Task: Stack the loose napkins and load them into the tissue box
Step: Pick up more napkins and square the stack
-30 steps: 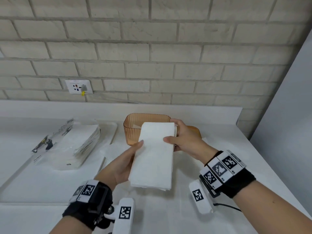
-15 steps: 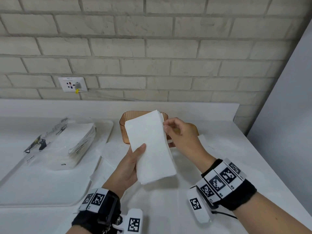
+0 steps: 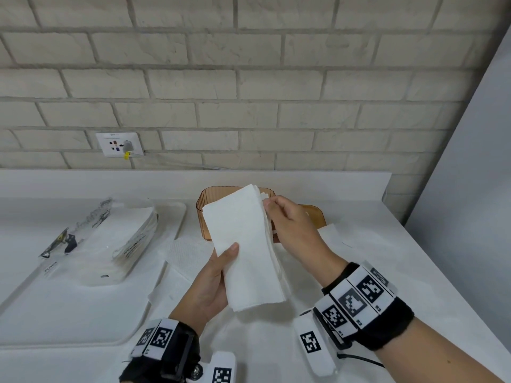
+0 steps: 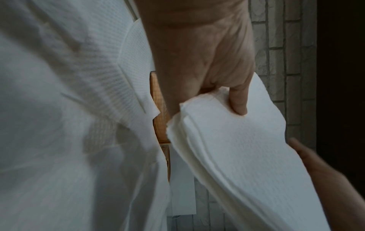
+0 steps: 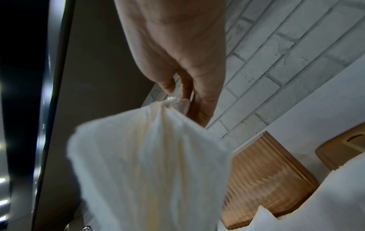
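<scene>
Napkin stack (image 3: 246, 250) pinched by left hand (image 3: 210, 286) below, right hand (image 3: 287, 228) above; long axis toward amber tissue box (image 3: 206, 205) just beyond.

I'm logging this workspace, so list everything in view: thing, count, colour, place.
napkin stack: one, white, held above the counter in both hands
tissue box: one, translucent amber, open, at the counter's rear behind the stack
box lid: one, tan, on the counter right of the tissue box
loose napkins: several, white, flat on the counter under the hands
napkin packet: one, clear plastic with white contents, on the tray
tray: one, white, left part of the counter
wall socket: one, white, on the brick wall
counter: one, white
left hand: grips the stack's lower left edge
right hand: pinches the stack's upper right edge
</scene>
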